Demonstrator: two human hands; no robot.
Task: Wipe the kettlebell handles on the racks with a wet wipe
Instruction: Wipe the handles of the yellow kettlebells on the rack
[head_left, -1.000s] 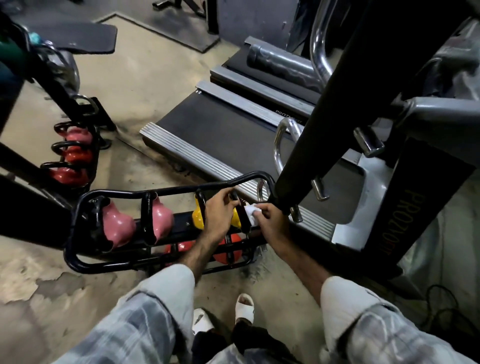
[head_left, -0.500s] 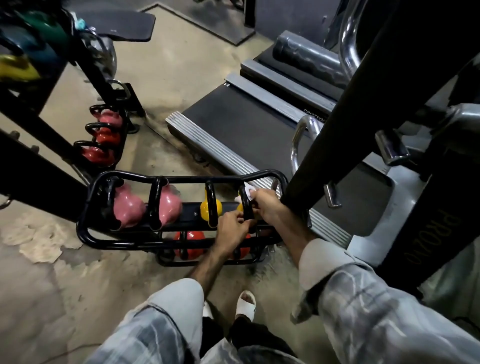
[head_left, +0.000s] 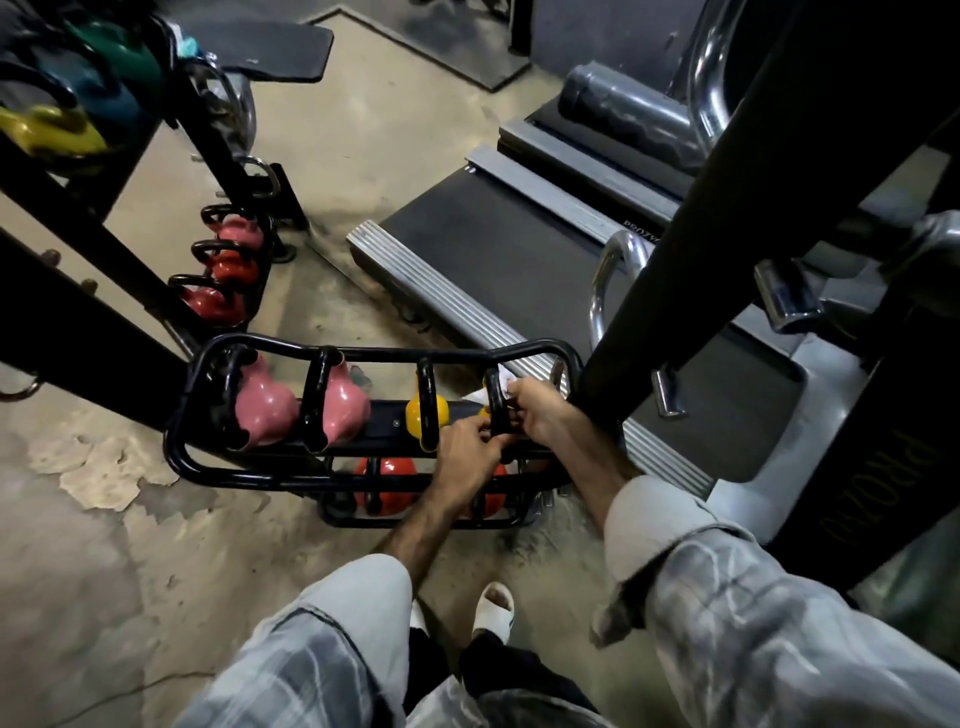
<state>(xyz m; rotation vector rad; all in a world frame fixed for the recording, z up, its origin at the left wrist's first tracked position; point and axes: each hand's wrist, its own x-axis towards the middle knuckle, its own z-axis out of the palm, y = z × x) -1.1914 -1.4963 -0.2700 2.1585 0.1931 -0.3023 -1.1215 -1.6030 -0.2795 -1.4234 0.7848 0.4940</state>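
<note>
A low black rack (head_left: 182, 457) on the floor holds two pink kettlebells (head_left: 265, 410) at its left and two yellow ones (head_left: 413, 410) at its right, all with black handles. Red kettlebells (head_left: 387, 486) sit on the shelf below. My right hand (head_left: 537, 410) holds a white wet wipe (head_left: 480, 397) against the black handle (head_left: 493, 400) of the rightmost yellow kettlebell. My left hand (head_left: 470, 449) grips the lower part of that same handle. The bell itself is mostly hidden behind my hands.
A treadmill (head_left: 519, 270) lies just beyond the rack, its black upright (head_left: 675, 270) close to my right arm. A second black rack (head_left: 104, 249) at the left carries red, yellow and teal kettlebells. My feet in white sandals (head_left: 493, 608) stand on cracked concrete.
My right hand has slid the wipe up the rightmost handle, and my left hand has dropped to the handle's lower part. The view has swung left.
</note>
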